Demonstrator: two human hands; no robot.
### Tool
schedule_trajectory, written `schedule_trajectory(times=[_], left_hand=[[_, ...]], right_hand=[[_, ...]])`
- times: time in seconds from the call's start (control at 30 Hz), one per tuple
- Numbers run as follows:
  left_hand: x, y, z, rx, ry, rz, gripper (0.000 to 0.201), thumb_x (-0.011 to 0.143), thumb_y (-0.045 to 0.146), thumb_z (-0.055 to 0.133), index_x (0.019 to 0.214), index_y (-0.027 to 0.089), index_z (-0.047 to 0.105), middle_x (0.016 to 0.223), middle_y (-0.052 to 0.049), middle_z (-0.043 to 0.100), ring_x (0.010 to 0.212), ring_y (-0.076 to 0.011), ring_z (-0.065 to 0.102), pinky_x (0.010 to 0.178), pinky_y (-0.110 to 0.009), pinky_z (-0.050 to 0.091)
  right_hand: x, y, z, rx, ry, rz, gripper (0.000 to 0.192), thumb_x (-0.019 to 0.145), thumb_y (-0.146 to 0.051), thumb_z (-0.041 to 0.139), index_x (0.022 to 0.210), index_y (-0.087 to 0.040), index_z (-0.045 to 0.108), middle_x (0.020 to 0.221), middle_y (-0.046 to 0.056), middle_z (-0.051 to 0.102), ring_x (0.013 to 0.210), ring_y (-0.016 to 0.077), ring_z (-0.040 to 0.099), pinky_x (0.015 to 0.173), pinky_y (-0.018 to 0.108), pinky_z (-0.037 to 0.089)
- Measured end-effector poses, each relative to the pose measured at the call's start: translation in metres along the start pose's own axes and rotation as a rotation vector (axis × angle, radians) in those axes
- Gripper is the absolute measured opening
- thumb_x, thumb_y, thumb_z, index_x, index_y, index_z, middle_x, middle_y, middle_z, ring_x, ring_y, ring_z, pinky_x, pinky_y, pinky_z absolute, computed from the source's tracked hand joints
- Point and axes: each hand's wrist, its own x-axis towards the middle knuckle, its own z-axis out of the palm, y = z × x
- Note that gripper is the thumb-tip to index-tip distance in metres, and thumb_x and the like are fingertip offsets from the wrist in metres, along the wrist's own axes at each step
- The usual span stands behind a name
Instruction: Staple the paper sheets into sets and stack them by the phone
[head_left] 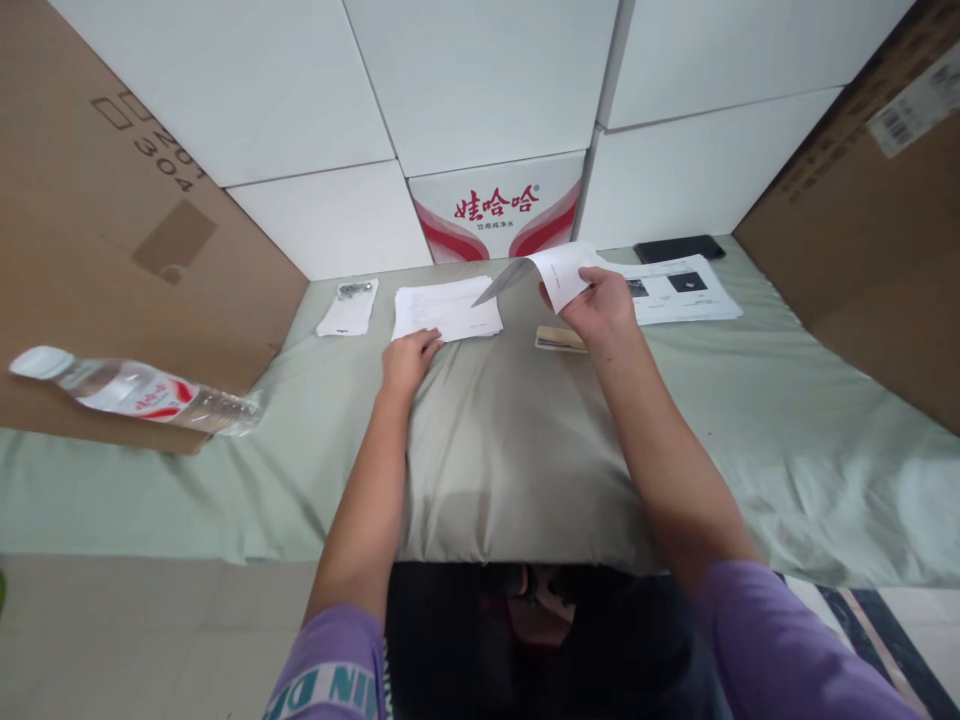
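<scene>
A sheet of paper [559, 277], curled and raised off the bed-like surface, is held by its right part in my right hand [606, 305], thumb on top. Its free left end droops toward a stack of printed papers [450, 305]. At that stack's near left corner, my left hand [409, 358] has its fingers curled against the edge. Partly behind my right hand lies another stack of printed sheets with dark pictures [694, 290]. Just below the raised sheet is a small tan flat piece [559, 340] with a dark strip, its right end hidden by my wrist.
Small white sheets [349, 308] with dark metallic bits on top lie at the left. A black phone-like slab [679, 249] sits at the back right. A water bottle [150, 390] leans at the left. Cardboard panels [112, 220] flank both sides; white boxes [495, 80] form the back.
</scene>
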Motion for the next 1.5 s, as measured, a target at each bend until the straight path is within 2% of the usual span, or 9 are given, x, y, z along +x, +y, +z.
schedule_trajectory(times=[0.33, 0.63, 0.8, 0.97, 1.07, 1.27, 1.33, 1.4, 1.5], left_hand=[[0.0, 0.0, -0.004, 0.029, -0.023, -0.018, 0.032, 0.1, 0.043, 0.053, 0.121, 0.034, 0.075, 0.131, 0.001, 0.073, 0.119, -0.0264, 0.068, 0.093, -0.035, 0.051], [0.003, 0.009, -0.006, 0.233, -0.012, -0.028, 0.037, 0.104, 0.035, 0.037, 0.116, 0.022, 0.07, 0.113, -0.013, 0.077, 0.1, -0.0287, 0.071, 0.079, -0.035, 0.048], [0.001, 0.01, -0.005, 0.148, 0.018, -0.013, 0.038, 0.098, 0.026, 0.045, 0.133, 0.023, 0.061, 0.118, -0.01, 0.076, 0.105, -0.0278, 0.07, 0.083, -0.035, 0.048], [0.003, 0.011, 0.0, 0.171, 0.034, 0.066, 0.034, 0.096, 0.024, 0.046, 0.121, 0.022, 0.069, 0.119, -0.013, 0.072, 0.113, -0.0305, 0.065, 0.094, -0.041, 0.047], [0.006, 0.008, 0.001, 0.181, 0.106, 0.042, 0.031, 0.097, 0.022, 0.044, 0.113, 0.019, 0.07, 0.117, -0.017, 0.069, 0.118, -0.0335, 0.06, 0.101, -0.047, 0.043], [0.003, 0.005, -0.008, 0.027, 0.472, -0.178, 0.027, 0.1, 0.026, 0.041, 0.111, 0.021, 0.066, 0.135, -0.019, 0.055, 0.134, -0.0366, 0.046, 0.109, -0.056, 0.038], [0.002, 0.004, -0.011, -0.004, 0.542, -0.207, 0.026, 0.1, 0.027, 0.042, 0.113, 0.021, 0.064, 0.145, -0.019, 0.049, 0.143, -0.0364, 0.038, 0.114, -0.058, 0.033], [0.002, 0.002, -0.013, -0.022, 0.52, -0.195, 0.027, 0.101, 0.026, 0.041, 0.117, 0.021, 0.062, 0.148, -0.019, 0.049, 0.146, -0.0341, 0.036, 0.116, -0.056, 0.031], [0.003, -0.002, -0.013, -0.011, 0.42, -0.156, 0.029, 0.103, 0.028, 0.037, 0.118, 0.021, 0.061, 0.127, -0.016, 0.066, 0.128, -0.0288, 0.055, 0.114, -0.05, 0.034]], right_hand=[[-0.004, 0.001, 0.007, -0.061, 0.019, 0.001, 0.039, 0.072, -0.012, 0.046, 0.108, -0.025, 0.057, 0.085, 0.002, 0.072, 0.095, 0.0234, 0.073, 0.084, 0.048, 0.064], [-0.007, 0.002, 0.011, -0.06, 0.016, 0.005, 0.042, 0.072, -0.011, 0.046, 0.11, -0.024, 0.057, 0.085, 0.002, 0.072, 0.098, 0.023, 0.073, 0.084, 0.047, 0.064], [-0.008, 0.004, 0.013, -0.025, 0.016, 0.015, 0.041, 0.073, -0.011, 0.046, 0.109, -0.024, 0.058, 0.086, 0.003, 0.073, 0.099, 0.0237, 0.072, 0.086, 0.048, 0.064], [-0.006, 0.005, 0.012, -0.043, 0.008, 0.0, 0.039, 0.074, -0.012, 0.046, 0.108, -0.025, 0.059, 0.088, 0.002, 0.073, 0.099, 0.0234, 0.073, 0.085, 0.049, 0.064], [-0.006, 0.002, 0.009, -0.042, 0.005, -0.007, 0.036, 0.077, -0.012, 0.046, 0.108, -0.025, 0.058, 0.089, 0.002, 0.072, 0.1, 0.0223, 0.072, 0.086, 0.047, 0.063], [-0.006, -0.005, 0.008, -0.04, 0.0, -0.034, 0.026, 0.083, -0.014, 0.047, 0.102, -0.025, 0.059, 0.093, 0.003, 0.072, 0.104, 0.0221, 0.072, 0.084, 0.047, 0.063], [-0.006, -0.005, 0.009, -0.04, 0.014, -0.045, 0.025, 0.083, -0.013, 0.045, 0.099, -0.025, 0.06, 0.094, 0.002, 0.072, 0.104, 0.0219, 0.071, 0.084, 0.048, 0.063], [-0.005, -0.005, 0.01, -0.05, 0.028, -0.057, 0.025, 0.083, -0.013, 0.043, 0.097, -0.025, 0.06, 0.094, 0.003, 0.073, 0.105, 0.0219, 0.071, 0.084, 0.048, 0.063], [-0.005, -0.004, 0.011, -0.049, 0.038, -0.051, 0.025, 0.084, -0.012, 0.04, 0.095, -0.024, 0.06, 0.094, 0.004, 0.073, 0.105, 0.0211, 0.071, 0.085, 0.048, 0.062]])
